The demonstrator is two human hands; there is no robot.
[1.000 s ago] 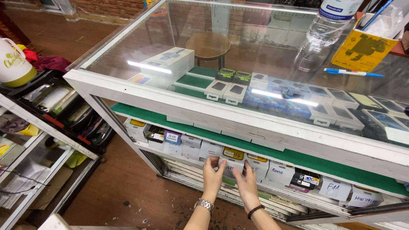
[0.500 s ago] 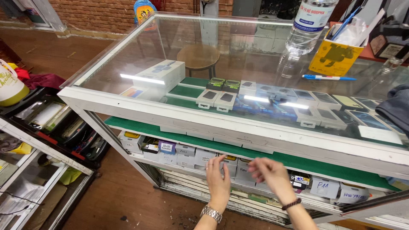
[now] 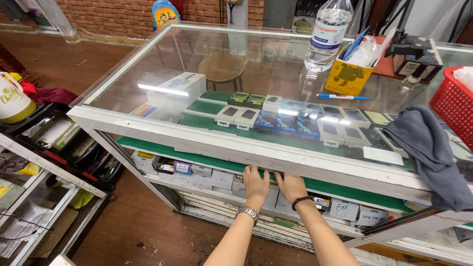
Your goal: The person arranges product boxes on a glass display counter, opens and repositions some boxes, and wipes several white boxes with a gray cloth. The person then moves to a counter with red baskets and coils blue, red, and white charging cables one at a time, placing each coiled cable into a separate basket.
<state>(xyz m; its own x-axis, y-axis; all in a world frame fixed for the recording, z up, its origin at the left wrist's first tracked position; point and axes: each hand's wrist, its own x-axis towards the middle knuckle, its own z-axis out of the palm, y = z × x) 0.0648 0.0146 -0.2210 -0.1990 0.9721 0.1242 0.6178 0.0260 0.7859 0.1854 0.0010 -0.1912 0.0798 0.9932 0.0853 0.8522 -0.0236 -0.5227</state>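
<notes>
Under the glass table (image 3: pixel 276 64): both hands flat on the green shelf (image 3: pixel 207 160) edge, left hand (image 3: pixel 255 183) just beside right hand (image 3: pixel 291 186), fingers spread, holding nothing. Upper shelf holds phone boxes (image 3: pixel 236 116); lower shelf holds labelled small boxes (image 3: pixel 197 172). Yellow holder (image 3: pixel 347 76) holds pens.

My left hand (image 3: pixel 255 185) and right hand (image 3: pixel 291 186) fit in the slot under the white counter frame (image 3: pixel 256 150), above the green shelf (image 3: pixel 345 188). Below that shelf, small boxes (image 3: pixel 212 178) crowd the next gap, leaving little room.
</notes>
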